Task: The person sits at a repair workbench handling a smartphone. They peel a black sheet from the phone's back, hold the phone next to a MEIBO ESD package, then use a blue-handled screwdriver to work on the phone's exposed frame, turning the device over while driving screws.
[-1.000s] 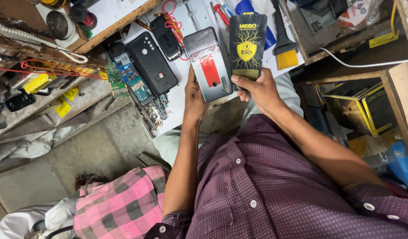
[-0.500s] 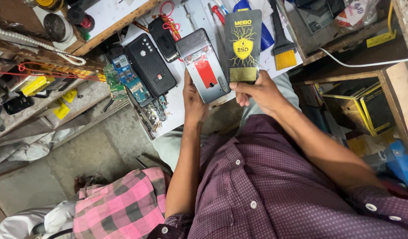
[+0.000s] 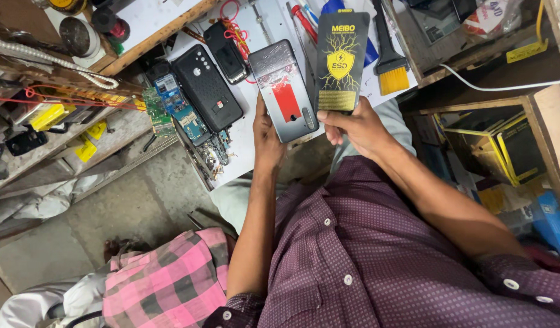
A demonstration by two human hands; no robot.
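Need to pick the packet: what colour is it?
Black packet with yellow shield, head view.

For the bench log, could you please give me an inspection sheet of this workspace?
Surface: white worktop, crowded.
Job's things: grey phone with red patch; black and yellow packet.
Clutter: black phone, circuit boards, yellow brush, red pen.
Grippers: left hand holds the grey phone; right hand holds the packet.
Cables: red wire; white cable.
Surroundings: wooden shelves, concrete floor.

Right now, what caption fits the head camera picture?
Left hand holds a grey phone; right hand holds a black-and-yellow packet.
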